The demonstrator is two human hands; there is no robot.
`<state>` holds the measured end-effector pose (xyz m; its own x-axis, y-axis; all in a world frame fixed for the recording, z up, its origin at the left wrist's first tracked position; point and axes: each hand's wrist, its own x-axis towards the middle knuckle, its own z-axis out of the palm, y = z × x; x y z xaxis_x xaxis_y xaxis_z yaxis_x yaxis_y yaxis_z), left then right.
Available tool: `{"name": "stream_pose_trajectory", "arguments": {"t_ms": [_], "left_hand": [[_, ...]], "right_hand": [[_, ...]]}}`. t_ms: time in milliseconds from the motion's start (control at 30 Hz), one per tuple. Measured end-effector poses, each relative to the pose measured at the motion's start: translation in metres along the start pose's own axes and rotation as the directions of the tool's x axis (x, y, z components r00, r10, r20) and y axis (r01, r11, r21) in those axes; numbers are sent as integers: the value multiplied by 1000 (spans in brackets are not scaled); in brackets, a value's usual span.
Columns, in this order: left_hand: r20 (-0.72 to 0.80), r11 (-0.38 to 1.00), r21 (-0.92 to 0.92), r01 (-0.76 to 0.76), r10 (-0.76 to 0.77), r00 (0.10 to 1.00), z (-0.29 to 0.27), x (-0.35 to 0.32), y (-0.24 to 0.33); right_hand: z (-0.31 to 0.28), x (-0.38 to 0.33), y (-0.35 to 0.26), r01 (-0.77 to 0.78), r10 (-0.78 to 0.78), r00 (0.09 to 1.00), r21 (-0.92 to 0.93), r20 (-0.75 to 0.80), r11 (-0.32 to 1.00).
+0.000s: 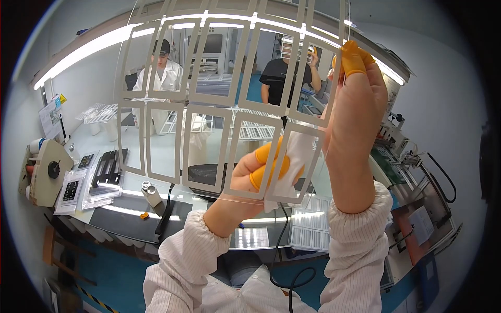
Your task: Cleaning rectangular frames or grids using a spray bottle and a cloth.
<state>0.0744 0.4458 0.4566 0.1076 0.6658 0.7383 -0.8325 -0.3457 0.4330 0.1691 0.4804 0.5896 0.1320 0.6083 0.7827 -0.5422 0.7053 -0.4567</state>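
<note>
A clear sheet (211, 100) printed with rows of grey rectangular frames is held up in front of me, tilted. My right hand (360, 94) pinches its right edge near the top, with orange finger cots on the fingertips. Behind the sheet's lower right part, seen through it, is my left hand (255, 169). It also wears orange finger cots and is closed around a crumpled white wipe (293, 161), which lies against or close to the sheet; contact cannot be told.
Across the table are a person in a white coat (169, 75) and another in a black shirt (271, 78). A bottle (151, 194), black trays (108, 169) and a tape dispenser (47, 168) stand left. Framed sheets (310, 224) lie near my right arm. A black cable (284, 229) hangs in front.
</note>
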Motion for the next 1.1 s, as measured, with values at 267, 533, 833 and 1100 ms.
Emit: {"name": "stream_pose_trajectory", "arguments": {"t_ms": [267,533,833,1100], "left_hand": [[28,997,6,-72,71,997,-11,-12,-1],[-105,1000,-5,-5,4,995,7,-3,-11],[-169,972,175,159,-129,977,-12,-54,-22],[-38,793,596,125,-127,991,19,-68,-3]], "right_hand": [[2,-2,1,59,-59,998,-12,16,998],[2,-2,3,96,-96,995,-3,33,995],[-6,-1,2,114,-113,992,-17,52,993],[-15,3,6,177,-175,983,-23,56,984]]}}
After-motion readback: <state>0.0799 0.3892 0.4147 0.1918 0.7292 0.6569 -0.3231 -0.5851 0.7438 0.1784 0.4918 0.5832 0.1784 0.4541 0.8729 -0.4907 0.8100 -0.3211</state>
